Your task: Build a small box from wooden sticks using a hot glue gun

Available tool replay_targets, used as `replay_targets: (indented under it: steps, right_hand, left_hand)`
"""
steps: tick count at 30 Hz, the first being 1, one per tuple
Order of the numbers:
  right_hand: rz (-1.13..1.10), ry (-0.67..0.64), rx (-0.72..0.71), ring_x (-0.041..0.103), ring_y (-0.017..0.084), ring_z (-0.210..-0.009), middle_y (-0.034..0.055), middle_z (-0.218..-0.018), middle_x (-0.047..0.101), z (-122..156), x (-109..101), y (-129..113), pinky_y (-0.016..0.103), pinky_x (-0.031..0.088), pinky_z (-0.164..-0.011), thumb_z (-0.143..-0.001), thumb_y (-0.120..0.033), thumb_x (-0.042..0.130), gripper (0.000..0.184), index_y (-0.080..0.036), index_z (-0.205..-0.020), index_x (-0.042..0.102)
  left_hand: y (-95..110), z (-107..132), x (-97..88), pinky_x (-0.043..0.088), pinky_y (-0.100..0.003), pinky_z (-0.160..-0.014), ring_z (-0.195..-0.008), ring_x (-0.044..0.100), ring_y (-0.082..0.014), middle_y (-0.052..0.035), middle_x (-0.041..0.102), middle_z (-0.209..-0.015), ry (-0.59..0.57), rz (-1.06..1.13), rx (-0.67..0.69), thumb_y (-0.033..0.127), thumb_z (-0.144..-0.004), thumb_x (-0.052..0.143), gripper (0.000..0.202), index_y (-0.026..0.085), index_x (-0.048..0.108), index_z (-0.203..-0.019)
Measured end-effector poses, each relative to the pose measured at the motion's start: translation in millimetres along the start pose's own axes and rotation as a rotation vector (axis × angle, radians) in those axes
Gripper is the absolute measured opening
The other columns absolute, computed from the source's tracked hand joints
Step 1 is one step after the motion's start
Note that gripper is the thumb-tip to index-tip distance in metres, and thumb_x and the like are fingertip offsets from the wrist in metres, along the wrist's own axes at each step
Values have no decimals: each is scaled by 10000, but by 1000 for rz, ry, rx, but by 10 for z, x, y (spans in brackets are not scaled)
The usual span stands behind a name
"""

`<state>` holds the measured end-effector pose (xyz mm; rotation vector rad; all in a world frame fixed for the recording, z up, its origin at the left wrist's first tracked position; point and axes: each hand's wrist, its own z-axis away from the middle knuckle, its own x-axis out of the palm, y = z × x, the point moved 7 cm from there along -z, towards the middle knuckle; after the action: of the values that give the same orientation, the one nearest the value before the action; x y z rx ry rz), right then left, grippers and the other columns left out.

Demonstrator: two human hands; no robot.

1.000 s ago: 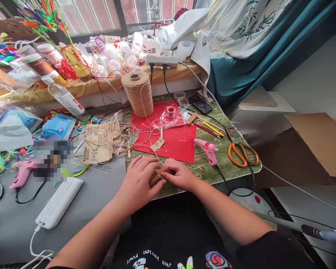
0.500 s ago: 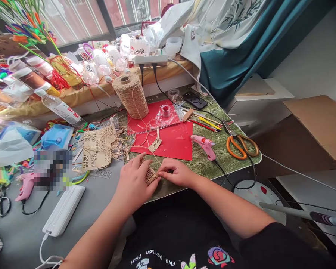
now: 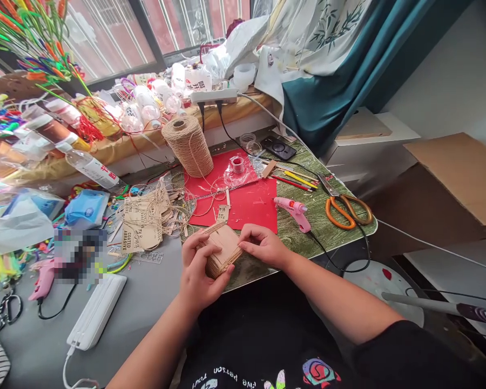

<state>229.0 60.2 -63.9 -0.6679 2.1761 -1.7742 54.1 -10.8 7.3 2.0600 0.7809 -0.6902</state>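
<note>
Well, our grey worktop [image 3: 146, 292] on the left meets a green mat [image 3: 299, 237], window [image 3: 117, 38] behind, teal curtain [image 3: 328, 92] at right. Our left hand [image 3: 198, 275] cups the twine-wrapped card [image 3: 223, 249] — tilted just above the mat's near edge — while our right hand [image 3: 265, 247] pinches its right side. We cannot see its underside, and the strand running up to the twine spool [image 3: 187, 145] is hard to follow.

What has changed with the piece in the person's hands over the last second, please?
The twine-wrapped flat piece has been turned up from edge-on, so its broad face now shows. The left hand shifted beneath it; the right hand pinches its right side. Both kept hold. The jute twine spool, pink glue gun and scissors stayed put.
</note>
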Motion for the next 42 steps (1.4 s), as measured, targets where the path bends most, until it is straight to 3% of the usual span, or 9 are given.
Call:
replay_targets:
  steps: [7,15,23,29,35,42]
  right_hand:
    - [60,75,34,514,142,-743,-2,-862,573,-6,-83,82,279,424,-688,-928,-315,740,128,-202,-892,692]
    - [113,15,87,478,125,-703,-11,-855,560,-36,-13,145,267,391,-652,-920,-245,693,76,-195,-870,665]
    - [269,-28,13,463,138,-729,-9,-852,537,15,-32,57,280,385,-689,-939,-196,652,53,-203,-886,651]
    - [303,-111,24,483,148,-761,-3,-869,524,32,-21,69,288,407,-733,-1003,-270,621,80,-204,-990,664]
    - [276,-114,43,481,141,-762,-9,-879,522,34,-4,85,280,404,-724,-993,-269,643,72,-200,-989,665]
    - [229,-135,83,503,143,-768,-1,-894,571,32,-27,145,276,424,-720,-943,-295,697,121,-201,-1019,693]
  left_hand:
    - [-188,159,85,486,-591,-1153,-1382,515,-335,-153,486,-1428,36,5,-36,273,-837,773,339,236,538,-1078]
    - [-341,375,40,478,-598,-1147,-1366,517,-332,-140,515,-1408,-23,22,-78,245,-810,787,368,240,530,-1073]
    - [-218,229,-12,447,-590,-1165,-1447,464,-359,-182,458,-1551,-122,-48,-72,225,-817,772,355,232,512,-1059]
    - [-120,148,-38,398,-621,-1180,-1470,455,-387,-145,544,-1534,-188,-119,-54,218,-807,741,313,240,542,-1048]
    - [148,-121,85,370,-595,-1188,-1424,529,-365,-100,640,-1453,-215,-154,12,333,-885,735,280,264,602,-1121]
    - [45,-192,256,430,-529,-1138,-1339,591,-313,-60,701,-1329,-248,-135,-26,294,-945,708,83,253,651,-990]
